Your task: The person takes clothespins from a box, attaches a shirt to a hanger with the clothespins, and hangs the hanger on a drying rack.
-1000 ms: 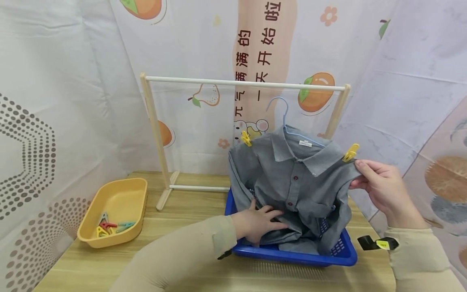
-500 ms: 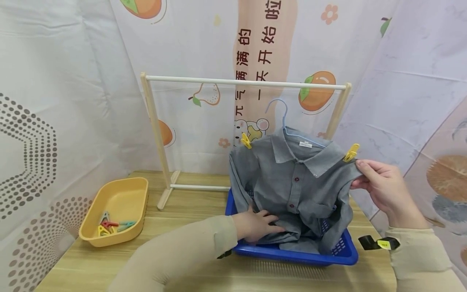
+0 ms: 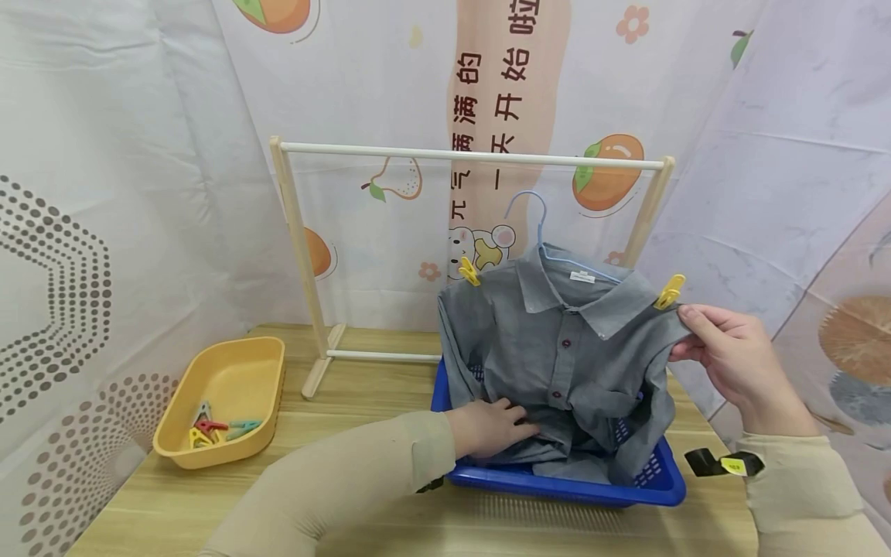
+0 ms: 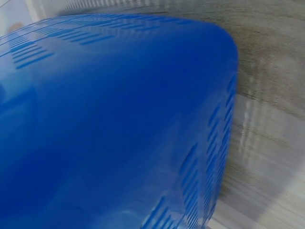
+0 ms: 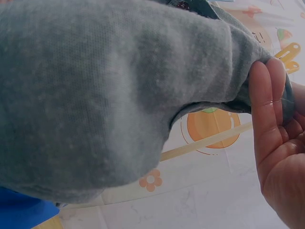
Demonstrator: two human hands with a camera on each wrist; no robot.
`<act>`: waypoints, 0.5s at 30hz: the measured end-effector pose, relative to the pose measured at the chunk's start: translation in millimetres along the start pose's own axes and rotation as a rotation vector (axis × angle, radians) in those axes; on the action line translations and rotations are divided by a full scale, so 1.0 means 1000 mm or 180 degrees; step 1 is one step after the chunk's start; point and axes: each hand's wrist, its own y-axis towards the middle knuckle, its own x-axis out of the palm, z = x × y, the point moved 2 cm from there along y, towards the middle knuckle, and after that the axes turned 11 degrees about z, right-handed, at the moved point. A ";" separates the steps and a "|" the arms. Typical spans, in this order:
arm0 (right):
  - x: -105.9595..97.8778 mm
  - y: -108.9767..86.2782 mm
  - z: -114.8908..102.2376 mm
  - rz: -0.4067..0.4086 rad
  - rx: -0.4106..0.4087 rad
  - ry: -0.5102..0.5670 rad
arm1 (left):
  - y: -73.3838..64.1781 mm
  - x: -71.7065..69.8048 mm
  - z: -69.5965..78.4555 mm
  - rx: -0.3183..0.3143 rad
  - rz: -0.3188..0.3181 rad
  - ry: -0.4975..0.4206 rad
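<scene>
A grey button-up shirt (image 3: 527, 333) is on a light blue hanger (image 3: 543, 224), its lower part bunched in a blue basket (image 3: 557, 489). One yellow clothespin (image 3: 469, 271) sits at the left shoulder and another yellow clothespin (image 3: 669, 292) at the right. My right hand (image 3: 731, 363) pinches the sleeve just outside that right clothespin. In the right wrist view the sleeve (image 5: 143, 62) hangs from the fingers. My left hand (image 3: 490, 428) rests on the shirt front inside the basket, fingers relaxed on the cloth. Mostly the basket's slotted blue wall (image 4: 128, 95) fills the left wrist view.
Behind the basket stands a wooden rack with a white top bar (image 3: 418, 155). To the left, a yellow tray (image 3: 240, 379) holds several small clothespins (image 3: 207, 430). Everything stands on a wood-grain table (image 3: 362, 402), with printed curtains behind and at both sides.
My left hand has slid slightly down into the shirt front, and its spread fingers have drawn closer together. The right hand keeps its pinch on the sleeve, almost still.
</scene>
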 end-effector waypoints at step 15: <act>0.001 -0.001 -0.001 -0.0024 -0.0015 -0.0210 | 0.004 0.003 -0.001 0.0106 0.0164 0.0004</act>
